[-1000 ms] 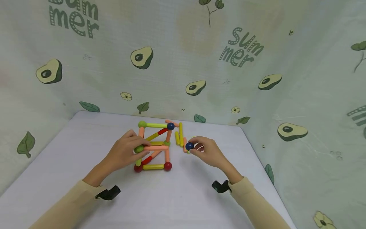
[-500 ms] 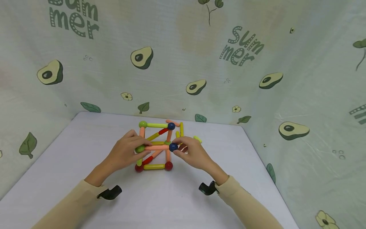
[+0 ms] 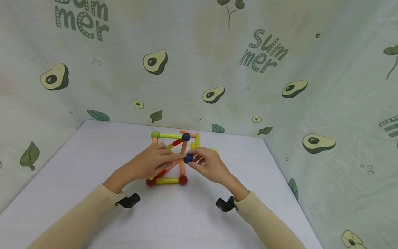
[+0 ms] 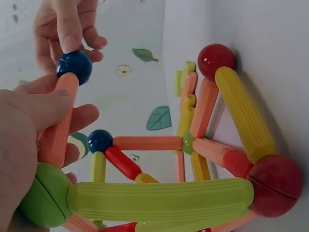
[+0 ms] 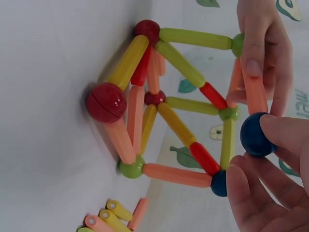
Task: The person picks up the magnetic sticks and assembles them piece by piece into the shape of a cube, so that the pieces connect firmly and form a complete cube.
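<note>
LH (image 3: 154, 161) w/ orange rod (image 4: 59, 137), RH (image 3: 209, 164) w/ blue ball (image 3: 188, 159)

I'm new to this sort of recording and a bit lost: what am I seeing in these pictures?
There's no machine, just one person's bare left hand and right hand. The wide view comes from a head-worn camera looking forward and down; the two close views come from cameras on each wrist. On the white table stands a frame of coloured sticks and balls, with loose sticks beyond it. The left hand pinches a salmon stick joined to a green ball; the right holds a dark blue ball at its other end.
</note>
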Motion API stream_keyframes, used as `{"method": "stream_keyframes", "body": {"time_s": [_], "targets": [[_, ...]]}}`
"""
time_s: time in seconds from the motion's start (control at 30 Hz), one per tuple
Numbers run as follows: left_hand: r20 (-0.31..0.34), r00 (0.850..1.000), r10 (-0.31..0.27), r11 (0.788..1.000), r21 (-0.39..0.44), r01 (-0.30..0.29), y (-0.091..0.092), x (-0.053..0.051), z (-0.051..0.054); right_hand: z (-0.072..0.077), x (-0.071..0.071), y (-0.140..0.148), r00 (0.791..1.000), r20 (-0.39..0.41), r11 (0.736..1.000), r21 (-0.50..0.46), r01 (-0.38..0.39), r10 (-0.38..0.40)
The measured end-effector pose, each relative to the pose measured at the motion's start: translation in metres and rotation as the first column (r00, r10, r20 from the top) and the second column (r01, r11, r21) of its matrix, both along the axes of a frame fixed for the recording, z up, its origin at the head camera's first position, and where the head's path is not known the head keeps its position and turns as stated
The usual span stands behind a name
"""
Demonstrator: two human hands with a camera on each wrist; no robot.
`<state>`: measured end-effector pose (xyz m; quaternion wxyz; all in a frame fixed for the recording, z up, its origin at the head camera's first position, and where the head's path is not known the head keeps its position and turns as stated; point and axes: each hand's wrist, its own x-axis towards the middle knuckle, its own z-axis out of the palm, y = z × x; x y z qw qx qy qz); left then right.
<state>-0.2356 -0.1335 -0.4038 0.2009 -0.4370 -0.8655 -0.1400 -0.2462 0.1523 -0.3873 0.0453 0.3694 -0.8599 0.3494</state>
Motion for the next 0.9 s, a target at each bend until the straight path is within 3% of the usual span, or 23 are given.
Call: {"method": "stream_keyframes", "body": {"time_s": [0.2, 0.33, 0.47, 0.63, 0.73, 0.9], "targets": [[-0.040, 0.998, -0.037, 0.999, 0.004, 0.038, 0.001, -0.001, -0.002, 0.006, -0.006, 0.011, 0.999, 0.024, 0.998, 0.053, -0.034, 0.033], [-0.019, 1.000, -0.018, 1.000, 0.001, 0.018, 0.001, -0.001, -0.003, 0.002, -0.022, 0.024, 0.999, 0.025, 0.992, 0.116, 0.041, -0.044], [0.017, 1.000, 0.004, 1.000, 0.006, -0.004, 0.000, 0.000, -0.003, -0.015, -0.045, 0.033, 0.980, 0.040, 0.968, 0.173, 0.184, -0.193], [0.024, 1.000, 0.010, 1.000, 0.016, -0.010, -0.001, 0.001, -0.004, -0.045, -0.070, 0.035, 0.931, 0.105, 0.911, 0.273, 0.310, -0.349], [0.011, 1.000, 0.002, 1.000, 0.019, -0.002, -0.001, 0.000, -0.005, -0.060, -0.079, 0.034, 0.910, 0.131, 0.886, 0.319, 0.338, -0.394], [0.003, 1.000, -0.006, 1.000, 0.013, 0.006, -0.001, -0.001, -0.004, -0.071, -0.087, 0.034, 0.902, 0.132, 0.873, 0.341, 0.348, -0.411]]}}
